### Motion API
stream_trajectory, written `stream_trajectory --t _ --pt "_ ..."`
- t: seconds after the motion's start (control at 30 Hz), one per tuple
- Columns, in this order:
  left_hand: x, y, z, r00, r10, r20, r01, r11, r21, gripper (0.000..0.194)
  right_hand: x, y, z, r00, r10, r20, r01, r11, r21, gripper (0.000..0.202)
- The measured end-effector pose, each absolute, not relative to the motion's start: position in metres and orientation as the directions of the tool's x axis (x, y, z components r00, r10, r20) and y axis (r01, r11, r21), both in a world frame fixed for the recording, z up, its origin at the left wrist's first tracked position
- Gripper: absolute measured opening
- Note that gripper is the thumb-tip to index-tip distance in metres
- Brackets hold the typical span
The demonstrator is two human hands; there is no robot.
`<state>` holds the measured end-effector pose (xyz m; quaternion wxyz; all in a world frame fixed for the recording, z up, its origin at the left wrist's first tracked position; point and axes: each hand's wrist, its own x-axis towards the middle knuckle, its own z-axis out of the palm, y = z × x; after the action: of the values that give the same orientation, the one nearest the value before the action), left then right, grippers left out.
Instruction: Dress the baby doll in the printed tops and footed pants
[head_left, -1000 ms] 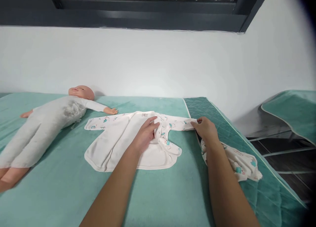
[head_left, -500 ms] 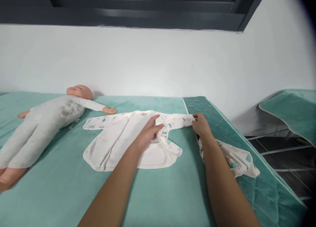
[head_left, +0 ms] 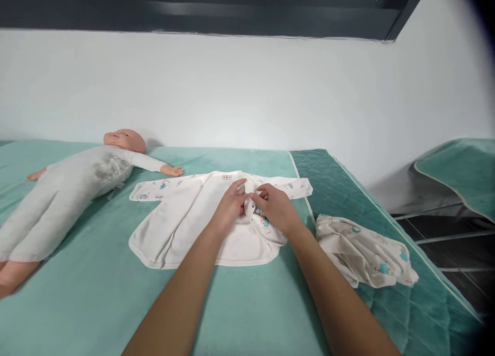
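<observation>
A white baby shirt point(head_left: 185, 216) lies spread on the bed, its inside facing up and its patterned sleeves stretched to both sides. Just below the neck tag, my left hand point(head_left: 229, 210) is at the folded right front panel, thumb and fingers closed on its edge. My right hand point(head_left: 275, 207) meets it there from the right, pinching the same panel, with its fingertips partly hidden by the fabric. Left of the shirt a baby doll point(head_left: 73, 191) in a white body lies on its back, one arm reaching toward the left sleeve.
Another crumpled patterned garment point(head_left: 363, 250) lies to the right, by my right forearm. A green cover point(head_left: 247, 314) spreads over the bed, with a quilted darker strip point(head_left: 348, 191) along its right edge. Behind stands a white wall point(head_left: 232, 87) under a dark window frame point(head_left: 216, 10).
My right hand has let go of the right sleeve's cuff and moved left to the front panel, beside my left hand. The view has tilted slightly down.
</observation>
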<state>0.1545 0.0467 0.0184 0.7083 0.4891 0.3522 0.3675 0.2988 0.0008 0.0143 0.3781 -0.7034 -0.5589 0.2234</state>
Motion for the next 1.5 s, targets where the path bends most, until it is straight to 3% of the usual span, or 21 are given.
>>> stream_trajectory --t 0.17,0.37,0.53,0.63,0.73,0.8,0.97,1.2,1.37,1.5 --pt "0.156 0.042 0.020 0.478 0.865 -0.150 -0.137 0.242 0.961 0.067 0.304 0.012 0.010 0.322 0.944 0.074 0.545 -0.121 -0.830 0.019" --pt "0.162 0.028 0.016 0.329 0.939 -0.101 -0.061 0.128 0.990 0.052 0.312 0.019 0.009 0.416 0.902 0.117 0.338 -0.034 -0.941 0.017" --pt "0.163 -0.006 0.005 0.275 0.950 0.148 0.159 -0.197 0.967 0.047 0.319 0.020 0.011 0.419 0.906 -0.061 0.033 -0.083 -0.996 0.028" --pt "0.167 -0.040 0.001 0.377 0.875 0.303 0.381 -0.445 0.810 0.047 0.325 0.019 0.013 0.399 0.910 -0.110 -0.050 -0.099 -0.994 0.037" --pt "0.174 -0.067 0.000 0.490 0.790 0.367 0.572 -0.610 0.548 0.054 0.331 0.020 0.011 0.427 0.900 -0.082 -0.039 -0.073 -0.997 0.041" --pt "0.178 -0.074 0.000 0.517 0.768 0.378 0.653 -0.640 0.406 0.047 0.335 0.022 0.008 0.451 0.892 -0.043 -0.015 -0.041 -0.999 0.042" --pt "0.179 -0.072 0.002 0.559 0.726 0.402 0.701 -0.672 0.239 0.016 0.341 0.027 -0.002 0.458 0.888 0.040 0.076 0.006 -0.997 0.042" --pt "0.170 -0.078 0.009 0.657 0.575 0.488 0.517 -0.814 0.265 0.016 0.344 0.027 0.005 0.477 0.860 0.181 0.335 0.012 -0.942 0.031" --pt "0.171 -0.075 0.006 0.782 0.509 0.360 0.432 -0.859 0.276 0.019 0.354 0.030 0.000 0.466 0.856 0.224 0.494 -0.041 -0.869 0.027" --pt "0.170 -0.072 0.004 0.813 0.485 0.323 0.368 -0.857 0.360 0.023 0.363 0.029 -0.003 0.440 0.864 0.243 0.570 -0.060 -0.820 0.026"
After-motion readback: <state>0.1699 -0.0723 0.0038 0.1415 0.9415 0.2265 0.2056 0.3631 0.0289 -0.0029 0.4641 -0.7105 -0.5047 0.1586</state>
